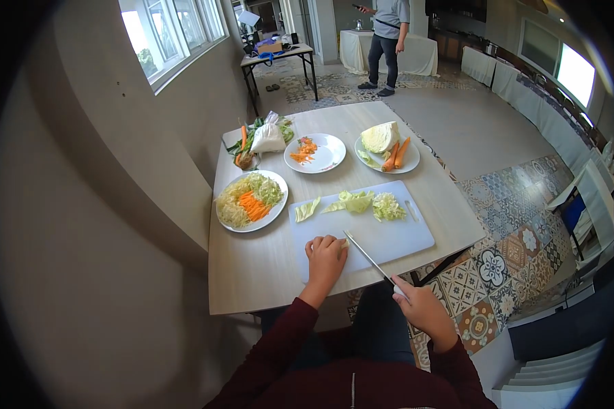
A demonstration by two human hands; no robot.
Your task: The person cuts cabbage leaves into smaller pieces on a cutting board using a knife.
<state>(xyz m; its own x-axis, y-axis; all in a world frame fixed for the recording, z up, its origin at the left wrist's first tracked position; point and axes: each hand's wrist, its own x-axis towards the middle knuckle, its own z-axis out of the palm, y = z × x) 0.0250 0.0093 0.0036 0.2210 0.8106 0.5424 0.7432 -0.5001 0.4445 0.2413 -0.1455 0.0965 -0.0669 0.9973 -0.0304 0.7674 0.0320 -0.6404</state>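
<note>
My right hand [423, 310] is closed around the handle of a kitchen knife [370, 258]. The blade slants up and left, its tip over the white cutting board [406, 238]. Curled fingers of my left hand [327, 260] press down near the board's left front part; a bit of pale cabbage [346, 243] shows at the fingertips, the rest hidden under the hand. Farther back on the board lie a flat cabbage leaf [308, 209], several torn cabbage leaves [353, 201] and a small heap of chopped cabbage [388, 207].
Left of the board, a plate [280, 219] holds shredded vegetables and carrot strips. Behind stand a plate of carrot shreds [331, 163] and a plate [416, 163] with half a cabbage and carrots. A white bag [269, 138] rests among greens. A person [387, 41] stands beyond the table.
</note>
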